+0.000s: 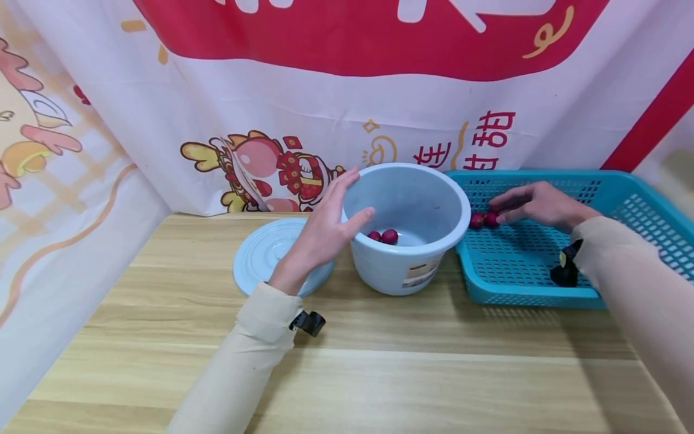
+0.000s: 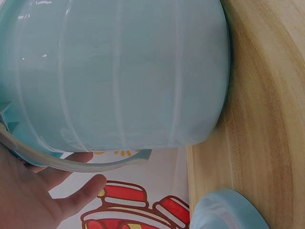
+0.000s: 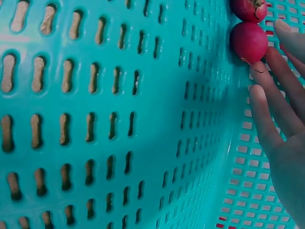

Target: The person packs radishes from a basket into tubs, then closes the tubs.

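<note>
My left hand (image 1: pixel 328 226) rests at the left rim of a light blue bucket (image 1: pixel 396 265), its fingers extended. In the left wrist view these fingers lie beside the bucket's handle (image 2: pixel 81 166). Inside the bucket sit two red radishes (image 1: pixel 389 236) at the bottom. Over a teal perforated basket (image 1: pixel 509 265), my right hand (image 1: pixel 542 205) reaches down to the left end. Two more radishes (image 3: pixel 249 42) lie there against the basket wall. The right wrist view has a fingertip touching the nearer one, with the fingers fairly straight and the thumb apart from it.
A round light blue lid (image 1: pixel 265 241) lies flat on the wooden table (image 1: pixel 368 386), left of the bucket. The basket stands close to the bucket's right side. Behind everything hangs a printed white and red cloth (image 1: pixel 325 96).
</note>
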Demonstrator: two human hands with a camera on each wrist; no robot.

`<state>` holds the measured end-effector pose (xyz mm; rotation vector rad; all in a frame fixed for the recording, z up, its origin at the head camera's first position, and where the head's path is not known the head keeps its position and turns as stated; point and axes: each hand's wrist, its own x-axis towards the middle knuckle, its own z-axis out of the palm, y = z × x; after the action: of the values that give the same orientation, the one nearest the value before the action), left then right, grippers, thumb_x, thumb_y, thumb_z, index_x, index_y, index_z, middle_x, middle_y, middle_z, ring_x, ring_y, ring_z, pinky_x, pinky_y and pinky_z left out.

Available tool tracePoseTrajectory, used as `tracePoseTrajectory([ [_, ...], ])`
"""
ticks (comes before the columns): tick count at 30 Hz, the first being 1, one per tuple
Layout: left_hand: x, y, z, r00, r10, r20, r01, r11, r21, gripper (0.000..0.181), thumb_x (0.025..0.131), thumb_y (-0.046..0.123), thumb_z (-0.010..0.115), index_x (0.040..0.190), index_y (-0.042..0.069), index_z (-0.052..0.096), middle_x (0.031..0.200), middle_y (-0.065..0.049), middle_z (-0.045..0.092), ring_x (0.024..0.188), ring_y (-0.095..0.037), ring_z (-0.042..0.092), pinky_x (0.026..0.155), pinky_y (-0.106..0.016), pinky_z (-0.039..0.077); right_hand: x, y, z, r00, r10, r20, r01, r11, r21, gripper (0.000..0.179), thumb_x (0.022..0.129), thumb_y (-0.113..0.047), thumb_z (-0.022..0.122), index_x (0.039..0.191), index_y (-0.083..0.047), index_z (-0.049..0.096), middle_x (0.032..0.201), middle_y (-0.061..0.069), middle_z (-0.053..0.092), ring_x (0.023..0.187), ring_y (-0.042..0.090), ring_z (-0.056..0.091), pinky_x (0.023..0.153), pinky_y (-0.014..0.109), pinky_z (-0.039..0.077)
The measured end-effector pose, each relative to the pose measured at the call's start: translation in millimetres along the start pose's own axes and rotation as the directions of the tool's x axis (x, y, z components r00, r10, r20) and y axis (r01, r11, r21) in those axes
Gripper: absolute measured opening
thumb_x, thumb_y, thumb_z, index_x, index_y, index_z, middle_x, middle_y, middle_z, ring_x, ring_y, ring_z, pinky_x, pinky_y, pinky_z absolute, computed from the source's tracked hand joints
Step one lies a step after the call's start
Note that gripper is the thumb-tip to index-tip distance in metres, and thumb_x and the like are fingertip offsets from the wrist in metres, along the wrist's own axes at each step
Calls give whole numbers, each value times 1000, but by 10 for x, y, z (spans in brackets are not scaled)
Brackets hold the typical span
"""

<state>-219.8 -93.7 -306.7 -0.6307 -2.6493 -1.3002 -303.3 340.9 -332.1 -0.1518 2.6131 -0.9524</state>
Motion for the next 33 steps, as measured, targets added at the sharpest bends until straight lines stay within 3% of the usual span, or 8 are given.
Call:
tracePoseTrajectory([
  [9,-1,-12,-5,1000,1,-2,-1,1000,-7,79,100,51,58,167,20,30,177,9,23,162,-22,29,124,-63,38,31,-4,11,1000,6,23,-6,999,-35,60,99,-34,76,151,-10,59,162,29,41,145,54,28,111,81,33],
  [22,-2,-26,7,1000,-4,0,4,1000,-12,80,100,51,58,167,19,31,177,8,23,162,-23,29,123,-64,39,65,30,58,1000,-20,18,21,996,-87,44,97,-28,77,137,-10,70,152,29,52,137,51,38,106,79,39],
  [27,1,-18,3,1000,-3,-2,3,1000,-9,80,100,51,59,167,19,31,177,8,23,162,-23,30,123,-63,39,63,14,65,999,-34,26,36,994,-107,48,98,-28,77,142,-11,68,151,28,54,135,50,44,108,77,39],
  [33,1,-5,-4,1000,-5,3,5,1000,-10,80,100,51,59,167,19,31,177,9,23,161,-23,31,123,-63,40,46,1,64,999,-8,44,14,990,-137,56,98,-35,76,146,-9,65,158,33,45,140,56,35,109,81,34],
])
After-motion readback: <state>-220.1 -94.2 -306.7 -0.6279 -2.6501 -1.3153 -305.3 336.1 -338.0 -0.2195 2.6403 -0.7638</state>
